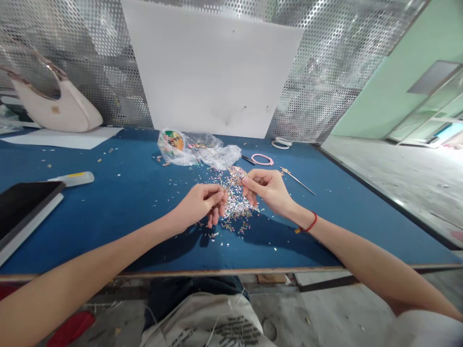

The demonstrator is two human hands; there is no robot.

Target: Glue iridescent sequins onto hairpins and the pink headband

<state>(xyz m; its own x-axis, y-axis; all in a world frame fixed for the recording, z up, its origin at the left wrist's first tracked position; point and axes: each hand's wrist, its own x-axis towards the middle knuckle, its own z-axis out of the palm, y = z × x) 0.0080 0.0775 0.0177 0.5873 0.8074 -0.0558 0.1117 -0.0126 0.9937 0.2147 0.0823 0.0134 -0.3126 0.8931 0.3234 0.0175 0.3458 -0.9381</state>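
My left hand [201,206] and my right hand [266,191] hover low over the blue felt tabletop [119,241], fingertips facing each other. Between them lies a scattered heap of tiny pink and silver sequins [236,207]. My right fingers pinch a small pink sequin cluster [237,173], though the exact item is too small to tell. My left fingers curl closed beside the heap, and whatever they may hold is hidden. A crumpled clear plastic bag [202,151] with a round colourful disc [171,146] lies beyond them.
A pink ring [262,160], a white ring [281,143] and a gold-topped metal pin [298,182] lie at the far right. A black tablet [25,209] and a white-handled tool [74,179] lie left. The table's near edge [231,271] runs below my arms.
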